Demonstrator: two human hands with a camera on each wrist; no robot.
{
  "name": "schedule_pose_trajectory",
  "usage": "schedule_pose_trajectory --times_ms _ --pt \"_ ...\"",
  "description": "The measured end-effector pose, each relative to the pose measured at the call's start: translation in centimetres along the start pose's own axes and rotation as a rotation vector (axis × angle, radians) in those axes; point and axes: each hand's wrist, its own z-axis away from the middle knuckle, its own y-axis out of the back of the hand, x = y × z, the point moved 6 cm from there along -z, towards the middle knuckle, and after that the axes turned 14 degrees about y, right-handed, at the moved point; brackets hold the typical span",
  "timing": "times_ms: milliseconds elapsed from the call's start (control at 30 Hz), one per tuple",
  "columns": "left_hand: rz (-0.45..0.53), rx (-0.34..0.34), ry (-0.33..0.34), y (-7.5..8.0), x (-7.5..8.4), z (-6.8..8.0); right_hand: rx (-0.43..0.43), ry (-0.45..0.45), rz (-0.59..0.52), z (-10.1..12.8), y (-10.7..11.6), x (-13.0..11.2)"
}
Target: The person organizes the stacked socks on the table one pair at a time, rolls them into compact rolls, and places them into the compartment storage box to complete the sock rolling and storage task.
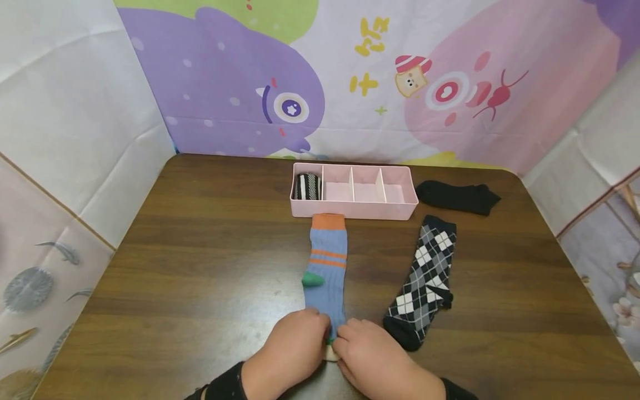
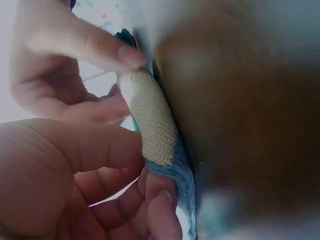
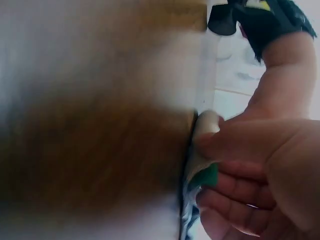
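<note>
A blue sock (image 1: pixel 326 266) with an orange cuff, orange stripes and a green heel lies lengthwise on the wooden table (image 1: pixel 200 255), its cuff touching the pink divided tray (image 1: pixel 354 210). Both hands meet at its near end. My left hand (image 1: pixel 295 347) and right hand (image 1: pixel 367 355) pinch the cream toe (image 2: pixel 150 125), which shows between the fingers in both wrist views (image 3: pixel 202 132). In the left wrist view my left hand (image 2: pixel 107 165) curls its thumb and fingers round the toe and the blue fabric below it. My right hand (image 3: pixel 240 170) grips the toe from the other side.
The pink tray holds a rolled black-and-white striped sock (image 1: pixel 307 186) in its leftmost compartment; the other compartments hold nothing. A black-and-white argyle sock (image 1: pixel 424 280) lies right of the blue one. A black sock (image 1: pixel 457 196) lies beside the tray's right end. Patterned cloth walls surround the table.
</note>
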Motion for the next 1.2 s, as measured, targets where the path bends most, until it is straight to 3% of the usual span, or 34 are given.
schedule_pose_trajectory --times_ms 200,333,433,500,600,833,1033,1200 --pt "-0.040 -0.002 -0.076 0.3 0.2 1.0 0.013 -0.164 -0.356 0.2 -0.5 2.3" --pt "-0.100 0.078 -0.127 0.6 0.5 1.4 0.047 -0.247 -0.592 0.4 -1.0 4.1" --pt "-0.137 0.129 -0.121 0.6 0.5 1.1 0.061 -0.313 -0.742 0.5 -1.6 5.3" --pt "-0.136 0.117 -0.100 0.5 0.3 0.7 0.069 -0.341 -0.791 0.6 -1.8 5.8" --pt "-0.098 0.058 -0.063 0.4 -0.1 0.1 0.090 -0.331 -0.743 0.5 -1.6 5.9" --pt "0.010 -0.042 -0.009 0.5 -1.0 -0.7 0.185 -0.232 -0.401 0.0 -0.1 4.2" --pt "0.027 -0.022 -0.004 0.9 -1.3 -1.3 0.088 -0.132 -0.190 -0.3 0.3 2.6" --pt "-0.005 0.042 0.012 1.1 -1.5 -1.3 0.082 -0.159 -0.182 -0.5 0.3 2.9"
